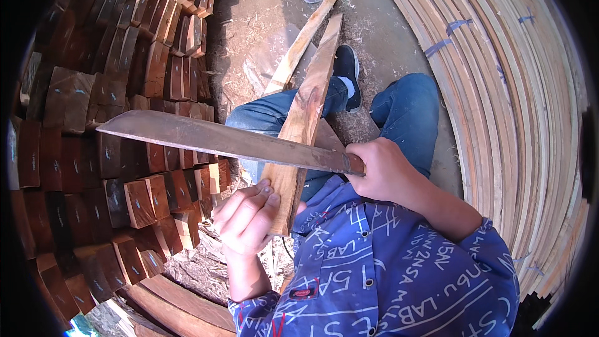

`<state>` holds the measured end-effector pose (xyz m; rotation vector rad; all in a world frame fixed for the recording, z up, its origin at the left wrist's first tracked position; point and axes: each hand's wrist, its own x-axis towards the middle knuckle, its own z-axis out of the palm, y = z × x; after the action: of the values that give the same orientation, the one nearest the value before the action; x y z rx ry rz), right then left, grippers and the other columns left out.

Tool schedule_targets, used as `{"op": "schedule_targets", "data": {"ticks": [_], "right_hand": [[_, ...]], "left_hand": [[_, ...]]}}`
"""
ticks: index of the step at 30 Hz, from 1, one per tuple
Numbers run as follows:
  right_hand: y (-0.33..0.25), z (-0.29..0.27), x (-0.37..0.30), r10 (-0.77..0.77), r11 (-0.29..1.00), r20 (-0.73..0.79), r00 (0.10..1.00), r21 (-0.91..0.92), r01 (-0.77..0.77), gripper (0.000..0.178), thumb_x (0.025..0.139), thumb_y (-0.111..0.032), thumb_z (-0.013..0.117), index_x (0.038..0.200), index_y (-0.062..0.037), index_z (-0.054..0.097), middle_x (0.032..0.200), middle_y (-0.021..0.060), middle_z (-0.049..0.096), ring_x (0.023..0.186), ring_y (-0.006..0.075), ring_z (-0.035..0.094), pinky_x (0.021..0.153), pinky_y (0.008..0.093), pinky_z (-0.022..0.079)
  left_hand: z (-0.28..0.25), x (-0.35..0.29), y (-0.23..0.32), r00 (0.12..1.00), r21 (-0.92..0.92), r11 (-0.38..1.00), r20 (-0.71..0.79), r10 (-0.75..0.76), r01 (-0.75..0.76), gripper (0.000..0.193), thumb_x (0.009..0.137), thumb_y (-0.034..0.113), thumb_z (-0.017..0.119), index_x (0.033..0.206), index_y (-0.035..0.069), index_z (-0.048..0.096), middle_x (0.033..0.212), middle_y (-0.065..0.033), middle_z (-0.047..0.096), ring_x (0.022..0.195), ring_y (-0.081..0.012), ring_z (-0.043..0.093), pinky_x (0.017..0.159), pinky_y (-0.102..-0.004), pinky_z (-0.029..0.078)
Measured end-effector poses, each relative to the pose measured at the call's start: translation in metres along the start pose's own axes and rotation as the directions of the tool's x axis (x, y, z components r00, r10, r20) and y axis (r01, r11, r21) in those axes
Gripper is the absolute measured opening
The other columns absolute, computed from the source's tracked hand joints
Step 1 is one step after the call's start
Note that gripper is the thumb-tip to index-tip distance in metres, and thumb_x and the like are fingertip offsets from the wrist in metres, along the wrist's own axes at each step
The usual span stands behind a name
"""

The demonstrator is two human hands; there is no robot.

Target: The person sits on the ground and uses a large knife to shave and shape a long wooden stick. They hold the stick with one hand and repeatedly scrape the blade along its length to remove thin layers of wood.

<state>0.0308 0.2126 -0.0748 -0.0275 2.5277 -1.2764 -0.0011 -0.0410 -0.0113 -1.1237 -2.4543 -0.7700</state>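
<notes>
My right hand (382,168) is wrapped round the wooden handle of a machete (231,141). Its long, darkened blade points left and crosses over a wooden plank (310,97). My left hand (248,215) grips the plank's near end, fingers on its upper face and thumb side out of sight. The plank slants away from me over my jeans-clad leg, narrowing toward its far end. Whether the blade touches the wood I cannot tell. Beyond the plank's left edge lies another narrow strip of wood (307,39).
Stacked dark timber blocks (140,203) rise close on my left. Long pale boards (499,106) tied with blue strips lie along my right. Wood shavings litter the ground (240,43). My foot in a dark shoe (347,72) rests beside the plank's far part.
</notes>
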Motion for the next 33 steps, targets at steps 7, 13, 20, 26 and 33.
{"op": "schedule_targets", "data": {"ticks": [7,13,20,26,33], "right_hand": [[0.106,0.003,0.042,0.31,0.946,-0.098,0.946,-0.069,-0.318,0.019,0.08,-0.016,0.068,0.084,0.0028,0.069,0.07,0.0241,0.064,0.071,0.042,0.065,0.066,0.0471,0.05],[0.024,0.01,0.016,0.117,0.993,0.003,0.993,0.03,-0.117,0.02,0.08,-0.017,0.068,0.084,0.0026,0.068,0.072,0.0247,0.064,0.074,0.0419,0.065,0.068,0.047,0.051],[0.095,0.016,0.053,0.302,0.953,-0.064,0.951,0.035,-0.301,0.024,0.082,-0.02,0.069,0.079,0.0033,0.065,0.065,0.0227,0.06,0.063,0.0396,0.062,0.061,0.0463,0.047],[0.073,0.009,0.05,0.279,0.96,-0.042,0.96,0.054,-0.276,0.024,0.084,-0.02,0.068,0.08,0.0035,0.064,0.06,0.0194,0.057,0.058,0.034,0.06,0.059,0.0453,0.045],[0.005,0.003,0.035,0.021,0.991,0.078,0.997,0.129,-0.031,0.017,0.075,-0.016,0.07,0.075,-0.0002,0.065,0.067,0.0197,0.064,0.069,0.0398,0.066,0.066,0.0462,0.052]], "left_hand": [[0.006,0.002,0.006,0.995,-0.007,0.997,0.057,0.079,-0.079,0.032,0.057,0.015,0.088,0.079,0.004,0.068,0.075,-0.0041,0.066,0.074,-0.0203,0.07,0.058,-0.0278,0.058],[-0.001,0.002,-0.006,1.0,-0.019,1.0,-0.009,0.003,-0.003,0.038,0.058,0.022,0.092,0.081,0.005,0.067,0.074,-0.0041,0.066,0.074,-0.0218,0.071,0.059,-0.0288,0.057],[-0.007,-0.004,-0.015,0.999,-0.017,1.0,0.051,0.004,-0.003,0.04,0.057,0.024,0.092,0.082,0.005,0.066,0.074,-0.0035,0.066,0.074,-0.0221,0.071,0.059,-0.0295,0.056],[-0.011,-0.005,-0.019,0.999,-0.038,0.999,-0.036,-0.012,0.011,0.046,0.054,0.025,0.094,0.081,0.0,0.065,0.071,-0.0089,0.066,0.07,-0.028,0.071,0.06,-0.0331,0.059],[-0.012,0.005,-0.03,0.999,-0.034,0.999,-0.053,0.0,-0.002,0.043,0.058,0.027,0.094,0.079,0.002,0.066,0.069,-0.0074,0.067,0.067,-0.0256,0.071,0.054,-0.0293,0.057]]}}
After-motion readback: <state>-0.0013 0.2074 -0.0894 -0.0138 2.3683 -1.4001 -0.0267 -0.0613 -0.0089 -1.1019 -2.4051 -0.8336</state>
